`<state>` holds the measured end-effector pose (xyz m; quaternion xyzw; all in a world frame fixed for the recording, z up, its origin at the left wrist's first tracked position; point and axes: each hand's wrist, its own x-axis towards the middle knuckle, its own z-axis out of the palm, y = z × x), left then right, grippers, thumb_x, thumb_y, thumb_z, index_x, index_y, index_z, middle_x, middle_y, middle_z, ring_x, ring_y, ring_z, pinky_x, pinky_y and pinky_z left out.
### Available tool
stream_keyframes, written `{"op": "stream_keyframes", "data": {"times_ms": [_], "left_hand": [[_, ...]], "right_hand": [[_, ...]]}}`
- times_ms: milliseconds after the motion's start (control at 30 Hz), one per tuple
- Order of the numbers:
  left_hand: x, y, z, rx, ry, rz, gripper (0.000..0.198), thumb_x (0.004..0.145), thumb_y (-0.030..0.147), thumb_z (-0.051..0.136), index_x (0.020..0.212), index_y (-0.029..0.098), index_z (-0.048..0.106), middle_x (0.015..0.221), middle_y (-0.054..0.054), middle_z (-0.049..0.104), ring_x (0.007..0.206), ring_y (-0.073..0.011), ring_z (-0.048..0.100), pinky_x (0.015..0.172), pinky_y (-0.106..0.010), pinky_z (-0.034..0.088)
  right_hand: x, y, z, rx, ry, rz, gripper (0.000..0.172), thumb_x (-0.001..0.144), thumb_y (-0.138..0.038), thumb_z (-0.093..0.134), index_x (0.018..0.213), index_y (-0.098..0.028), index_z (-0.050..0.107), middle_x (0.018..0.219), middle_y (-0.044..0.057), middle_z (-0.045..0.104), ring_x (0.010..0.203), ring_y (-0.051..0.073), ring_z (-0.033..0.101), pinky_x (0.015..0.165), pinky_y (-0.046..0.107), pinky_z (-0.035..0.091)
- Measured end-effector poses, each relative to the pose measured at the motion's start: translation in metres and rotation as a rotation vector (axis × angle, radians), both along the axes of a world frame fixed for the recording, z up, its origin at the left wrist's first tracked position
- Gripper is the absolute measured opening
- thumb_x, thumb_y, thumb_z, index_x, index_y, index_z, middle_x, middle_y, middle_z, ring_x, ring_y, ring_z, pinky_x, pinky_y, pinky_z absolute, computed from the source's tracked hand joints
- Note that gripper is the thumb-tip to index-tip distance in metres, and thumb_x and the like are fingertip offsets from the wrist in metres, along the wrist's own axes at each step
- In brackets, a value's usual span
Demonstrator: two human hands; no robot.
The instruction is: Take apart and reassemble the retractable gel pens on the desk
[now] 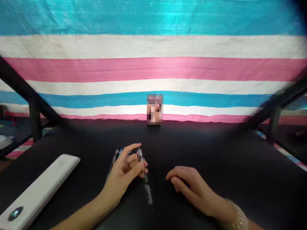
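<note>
My left hand (122, 172) is closed around a clear click pen (147, 188), pinching its barrel between thumb and fingers. The pen tilts, its dark grip and tip pointing down toward me, and my index fingertip lies at its top end. Partly hidden behind this hand, a dark pen (113, 161) and something blue (120, 150) lie on the black table (182, 143). To the right, my right hand (192, 185) rests over the tabletop with loosely bent fingers, apart from the pen. Nothing shows in it. A light bracelet (240, 217) circles that wrist.
A long white case (40, 188) with a shiny dark oval lies at the left. Against the striped sheet (96, 70) at the back stands a small pixelated item (154, 110). Dark frame bars (35, 105) slant along both sides.
</note>
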<state>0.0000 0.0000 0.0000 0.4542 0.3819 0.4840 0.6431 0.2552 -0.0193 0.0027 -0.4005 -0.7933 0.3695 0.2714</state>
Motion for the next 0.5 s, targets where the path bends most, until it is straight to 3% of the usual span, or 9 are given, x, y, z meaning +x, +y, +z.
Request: {"op": "stream_keyframes", "data": {"times_ms": [300,500], "left_hand": [[0.0027,0.0001,0.0032,0.009,0.03,0.038,0.032,0.085,0.029,0.079,0.112,0.024,0.063,0.081,0.003,0.068,0.067,-0.0097,0.06,0.073,-0.029,0.056],[0.0033,0.0015,0.0021,-0.042,0.054,0.064,0.045,0.085,0.032,0.078,0.124,0.028,0.057,0.082,0.003,0.065,0.07,-0.0107,0.061,0.07,-0.026,0.057]], "right_hand": [[-0.0011,0.0013,0.0007,-0.004,-0.031,-0.016,0.025,0.106,-0.03,0.046,0.097,-0.019,0.065,0.074,-0.001,0.06,0.068,0.013,0.058,0.068,0.025,0.043],[-0.0021,0.0019,0.0,0.009,-0.041,-0.021,0.023,0.105,-0.029,0.046,0.097,-0.019,0.065,0.074,-0.001,0.06,0.067,0.013,0.058,0.068,0.025,0.043]]}}
